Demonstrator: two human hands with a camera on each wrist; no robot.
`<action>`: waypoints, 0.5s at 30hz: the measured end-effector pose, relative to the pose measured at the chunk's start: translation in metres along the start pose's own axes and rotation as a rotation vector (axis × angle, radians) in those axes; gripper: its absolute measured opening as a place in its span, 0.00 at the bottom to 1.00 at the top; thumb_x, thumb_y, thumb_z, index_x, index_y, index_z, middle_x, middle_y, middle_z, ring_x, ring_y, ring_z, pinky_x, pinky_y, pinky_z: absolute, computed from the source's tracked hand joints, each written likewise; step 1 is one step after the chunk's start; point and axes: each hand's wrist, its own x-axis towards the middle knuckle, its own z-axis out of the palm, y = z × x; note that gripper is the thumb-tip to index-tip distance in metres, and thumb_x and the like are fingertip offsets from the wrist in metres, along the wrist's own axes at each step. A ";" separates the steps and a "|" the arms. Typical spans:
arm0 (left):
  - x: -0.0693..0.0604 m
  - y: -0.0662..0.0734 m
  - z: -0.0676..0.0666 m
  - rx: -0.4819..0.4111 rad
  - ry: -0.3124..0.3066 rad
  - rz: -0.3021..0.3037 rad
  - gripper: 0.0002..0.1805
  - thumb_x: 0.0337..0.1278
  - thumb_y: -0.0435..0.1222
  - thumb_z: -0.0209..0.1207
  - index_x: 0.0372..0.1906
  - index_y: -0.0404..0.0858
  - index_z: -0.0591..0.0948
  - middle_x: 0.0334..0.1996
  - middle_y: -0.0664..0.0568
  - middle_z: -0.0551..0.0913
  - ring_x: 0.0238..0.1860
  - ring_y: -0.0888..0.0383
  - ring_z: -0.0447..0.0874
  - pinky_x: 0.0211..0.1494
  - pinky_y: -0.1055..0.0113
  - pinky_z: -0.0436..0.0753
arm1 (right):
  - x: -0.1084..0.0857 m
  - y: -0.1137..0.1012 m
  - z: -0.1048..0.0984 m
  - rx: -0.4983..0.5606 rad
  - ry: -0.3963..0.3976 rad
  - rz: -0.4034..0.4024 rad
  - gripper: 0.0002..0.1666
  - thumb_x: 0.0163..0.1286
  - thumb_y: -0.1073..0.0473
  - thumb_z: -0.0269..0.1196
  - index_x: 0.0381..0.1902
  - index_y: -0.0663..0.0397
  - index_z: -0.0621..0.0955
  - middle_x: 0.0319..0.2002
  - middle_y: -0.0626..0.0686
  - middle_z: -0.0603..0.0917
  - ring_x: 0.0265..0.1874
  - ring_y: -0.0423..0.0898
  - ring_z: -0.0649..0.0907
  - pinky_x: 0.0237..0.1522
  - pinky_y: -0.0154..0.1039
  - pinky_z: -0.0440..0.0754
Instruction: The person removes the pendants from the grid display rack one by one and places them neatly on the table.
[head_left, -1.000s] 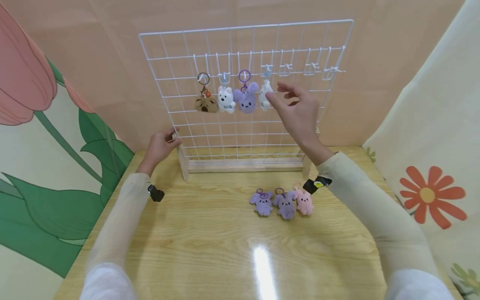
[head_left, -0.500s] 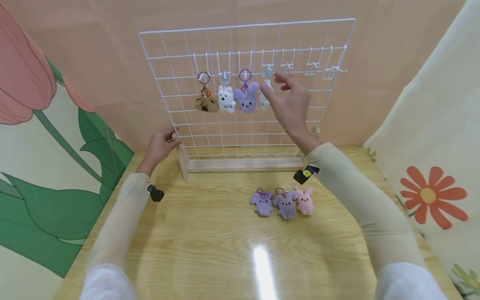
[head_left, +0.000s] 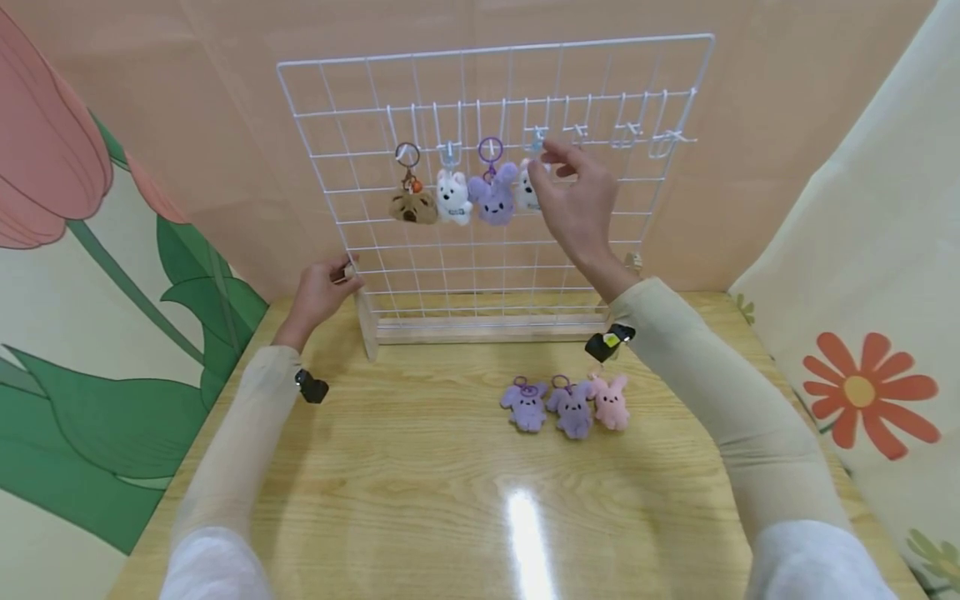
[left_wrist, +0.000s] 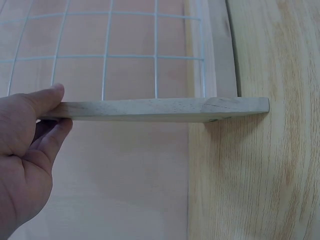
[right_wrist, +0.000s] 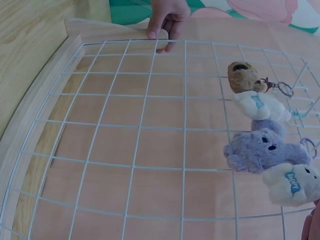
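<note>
My left hand (head_left: 321, 292) pinches the wooden side post (left_wrist: 150, 111) of a white wire grid rack, thumb on one side and fingers on the other. My right hand (head_left: 581, 200) is up at the fourth hanging plush keychain (head_left: 527, 190), a white dog-like one on a light-blue clasp. Its thumb and index finger overlap the head and clasp; whether they pinch it is hidden. To its left hang a purple plush keychain (head_left: 493, 200), another white plush keychain (head_left: 453, 200) and a brown plush keychain (head_left: 412, 208). The right wrist view shows blue lettering on the white plush (right_wrist: 290, 184).
Hooks (head_left: 628, 135) hang on the grid (head_left: 450, 279) right of the keychains. On the wooden table (head_left: 390, 467), in front of the rack, lie two purple plush keychains (head_left: 527, 408) and a pink plush keychain (head_left: 611, 404). Patterned cloths stand on both sides.
My right hand has moved left and slightly up, to the top of the fourth plush. That white plush, sideways before, now faces more to the front. My left hand stays on the post.
</note>
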 end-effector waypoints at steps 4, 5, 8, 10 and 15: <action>0.000 0.000 0.000 0.009 -0.003 0.006 0.29 0.68 0.34 0.65 0.70 0.30 0.74 0.64 0.33 0.78 0.63 0.40 0.80 0.61 0.54 0.84 | 0.001 -0.001 0.000 0.003 -0.003 0.001 0.19 0.69 0.53 0.70 0.52 0.59 0.87 0.46 0.55 0.90 0.38 0.40 0.79 0.46 0.28 0.75; 0.000 0.000 0.000 0.010 -0.004 0.008 0.29 0.68 0.34 0.65 0.70 0.30 0.74 0.64 0.33 0.78 0.63 0.40 0.80 0.61 0.54 0.84 | 0.002 -0.002 0.000 0.003 -0.003 -0.001 0.19 0.70 0.53 0.70 0.52 0.59 0.87 0.46 0.55 0.90 0.38 0.40 0.79 0.46 0.28 0.75; -0.001 0.001 0.000 0.007 -0.004 0.010 0.29 0.68 0.34 0.65 0.70 0.30 0.74 0.65 0.34 0.78 0.63 0.40 0.80 0.61 0.54 0.84 | 0.003 -0.002 0.000 0.005 -0.002 0.004 0.18 0.70 0.51 0.70 0.49 0.58 0.88 0.44 0.54 0.90 0.38 0.39 0.79 0.45 0.28 0.75; 0.000 0.001 0.000 0.001 -0.006 0.007 0.29 0.68 0.34 0.65 0.70 0.29 0.73 0.65 0.33 0.77 0.63 0.40 0.80 0.61 0.55 0.84 | 0.004 -0.002 0.000 -0.001 -0.003 0.008 0.17 0.71 0.50 0.69 0.48 0.58 0.89 0.44 0.53 0.91 0.37 0.39 0.79 0.45 0.28 0.76; 0.000 0.001 0.000 -0.001 -0.010 0.004 0.28 0.68 0.32 0.64 0.70 0.28 0.73 0.62 0.31 0.79 0.63 0.39 0.80 0.60 0.58 0.85 | 0.005 -0.002 0.001 0.003 -0.003 0.014 0.16 0.71 0.51 0.69 0.45 0.58 0.89 0.42 0.53 0.91 0.37 0.38 0.80 0.40 0.28 0.78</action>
